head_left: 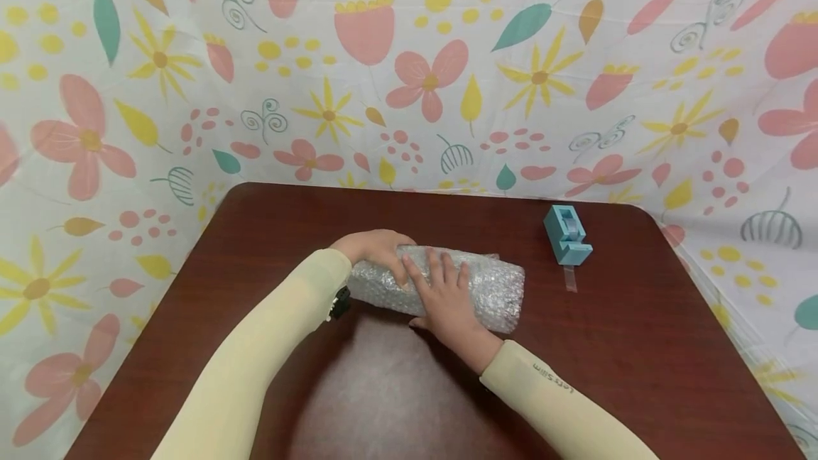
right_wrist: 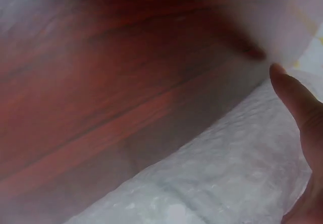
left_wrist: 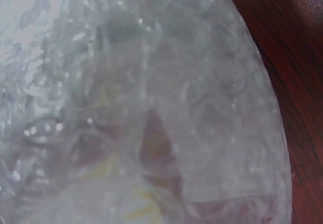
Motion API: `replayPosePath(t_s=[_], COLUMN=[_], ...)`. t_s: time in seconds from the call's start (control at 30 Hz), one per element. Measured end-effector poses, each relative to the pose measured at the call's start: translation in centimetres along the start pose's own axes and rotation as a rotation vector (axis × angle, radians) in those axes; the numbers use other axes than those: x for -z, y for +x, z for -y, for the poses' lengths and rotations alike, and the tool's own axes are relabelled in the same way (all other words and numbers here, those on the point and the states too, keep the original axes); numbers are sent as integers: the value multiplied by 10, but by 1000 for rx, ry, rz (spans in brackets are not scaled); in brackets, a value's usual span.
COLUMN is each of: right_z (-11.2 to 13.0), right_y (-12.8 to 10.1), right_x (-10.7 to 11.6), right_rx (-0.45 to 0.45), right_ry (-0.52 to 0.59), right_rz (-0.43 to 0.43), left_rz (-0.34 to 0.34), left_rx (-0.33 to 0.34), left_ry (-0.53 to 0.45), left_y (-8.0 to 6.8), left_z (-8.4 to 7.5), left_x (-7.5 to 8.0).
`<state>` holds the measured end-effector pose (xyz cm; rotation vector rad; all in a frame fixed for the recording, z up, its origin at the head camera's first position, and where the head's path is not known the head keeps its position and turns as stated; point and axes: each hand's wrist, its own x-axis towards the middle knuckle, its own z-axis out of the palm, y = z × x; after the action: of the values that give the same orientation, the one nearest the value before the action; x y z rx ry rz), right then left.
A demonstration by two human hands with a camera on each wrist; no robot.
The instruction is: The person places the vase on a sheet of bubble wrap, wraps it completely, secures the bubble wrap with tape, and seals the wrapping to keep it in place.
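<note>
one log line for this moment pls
left hand grips bubble-wrap bundle at its left end | right hand flat on top | tape dispenser apart, right | table

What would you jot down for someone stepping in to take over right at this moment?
Left hand: grips the left end of the bubble-wrap bundle.
Right hand: lies flat on top of the bundle, fingers straight, pressing it down.
Bundle lies on its side mid-table, already rolled up.
Blue tape dispenser stands apart to the right, a tape strip hanging from it.
No tape visible on the bundle; sealing it probably remains.
</note>
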<state>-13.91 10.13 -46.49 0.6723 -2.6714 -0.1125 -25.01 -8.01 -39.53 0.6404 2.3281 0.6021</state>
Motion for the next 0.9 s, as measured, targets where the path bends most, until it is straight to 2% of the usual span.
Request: replayPosePath(t_s=[0.17, 0.3, 0.53, 0.9], right_z=[0, -1, -4, -16], right_y=[5, 6, 9, 15], right_x=[-8, -10, -11, -9], right_rx=[33, 23, 12, 42], right_ry=[-74, -99, 2, 39], right_rz=[-111, -142, -118, -71], left_rz=[0, 9, 8, 39], left_rx=[0, -18, -19, 4], left_ry=[-23, -25, 4, 21], left_y=[-2, 0, 4, 13], left_z=[1, 0, 0, -1], left_x=[2, 3, 5, 9])
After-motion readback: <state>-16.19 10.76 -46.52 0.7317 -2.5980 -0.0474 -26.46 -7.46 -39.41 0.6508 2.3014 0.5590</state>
